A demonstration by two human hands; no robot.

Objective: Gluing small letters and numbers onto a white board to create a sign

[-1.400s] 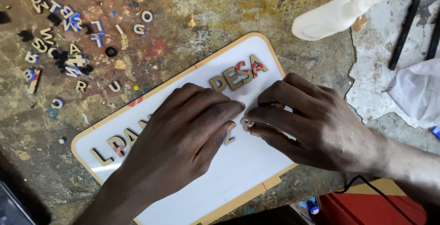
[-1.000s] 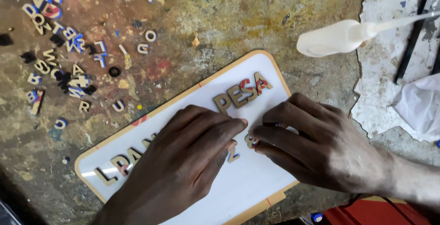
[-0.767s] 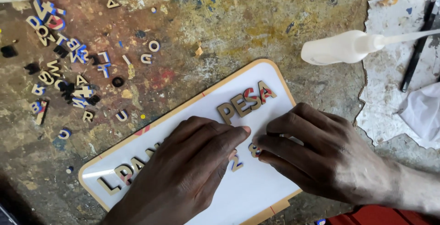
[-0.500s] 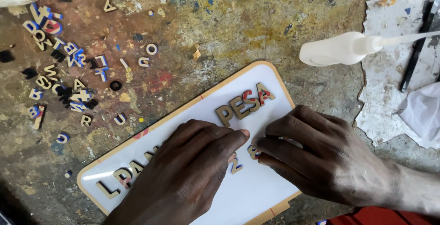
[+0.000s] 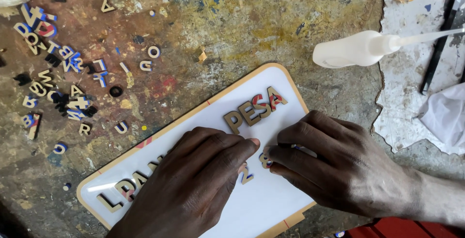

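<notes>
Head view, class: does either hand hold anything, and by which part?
Nothing is lifted. The right hand presses its fingertips on a small cut-out character lying on the white board; the left hand lies flat beside it.

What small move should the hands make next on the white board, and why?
Probably press the small cut-out piece flat and nudge it in line. The right hand has fingertips on it, the left hand lies flat on the board just beside it, and another small piece sits next to it under the upper row of letters.
</notes>
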